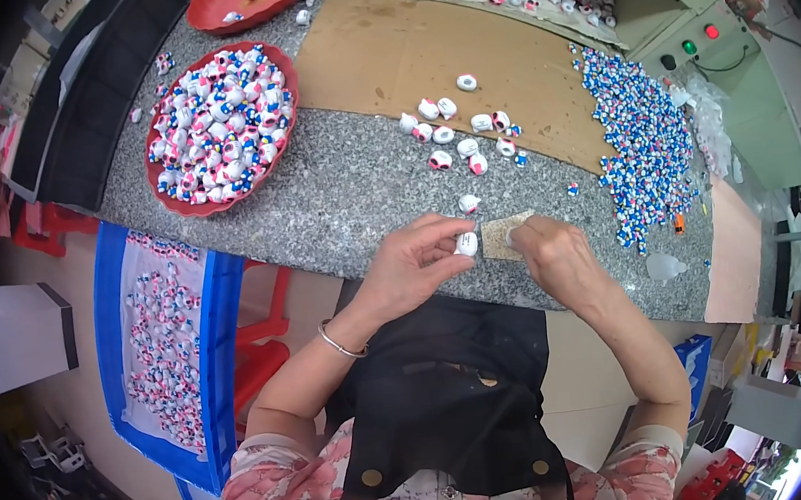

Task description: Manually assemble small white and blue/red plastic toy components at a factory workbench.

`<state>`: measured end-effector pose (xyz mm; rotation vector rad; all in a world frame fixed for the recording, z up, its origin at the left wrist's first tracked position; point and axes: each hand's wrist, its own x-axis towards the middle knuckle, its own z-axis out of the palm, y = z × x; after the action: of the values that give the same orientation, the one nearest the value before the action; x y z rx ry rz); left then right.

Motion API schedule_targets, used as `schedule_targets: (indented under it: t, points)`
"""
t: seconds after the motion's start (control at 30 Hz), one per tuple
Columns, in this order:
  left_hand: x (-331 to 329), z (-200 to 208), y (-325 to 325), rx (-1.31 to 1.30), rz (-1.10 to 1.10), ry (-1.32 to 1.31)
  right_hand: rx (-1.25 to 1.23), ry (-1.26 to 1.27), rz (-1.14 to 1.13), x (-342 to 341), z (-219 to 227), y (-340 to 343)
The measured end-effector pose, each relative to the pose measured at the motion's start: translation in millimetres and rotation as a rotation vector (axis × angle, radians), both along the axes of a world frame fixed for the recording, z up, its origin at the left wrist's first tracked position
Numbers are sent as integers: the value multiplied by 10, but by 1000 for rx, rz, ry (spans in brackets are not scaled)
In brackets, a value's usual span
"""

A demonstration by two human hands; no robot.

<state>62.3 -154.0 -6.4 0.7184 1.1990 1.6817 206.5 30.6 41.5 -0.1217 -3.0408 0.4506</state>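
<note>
My left hand [412,266] pinches a small white figurine head [466,244] between thumb and fingers at the table's near edge. Beside it, my right hand [560,256] is closed over a small speckled tan board [503,237]. Something whitish shows at its fingertips, too hidden to name. Just beyond my left fingers lies a loose white-and-pink head [468,204]. Several more white heads [443,135] are scattered farther off, around the edge of a brown cardboard sheet [368,60]. Small blue-and-white figurine bodies [641,145] lie heaped at the right.
A red bowl [290,87] heaped with joined figurines stands left, another red bowl [243,14] behind it. A green-grey machine [731,74] with more heads is at the back. A blue crate [113,364] sits low left. A translucent bottle [664,267] lies right.
</note>
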Motion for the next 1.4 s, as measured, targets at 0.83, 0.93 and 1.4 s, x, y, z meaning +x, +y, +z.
schedule_targets:
  t: [0.83,0.93,1.4]
  points:
    - [198,38,201,21,-297,1,-666,267,-184,301,165,-263]
    - [180,22,202,7,-309,-70,-699,264,-225,260,184,-306]
    - [-158,263,83,-125,-122,556,-707,188,-294,144,45,-191]
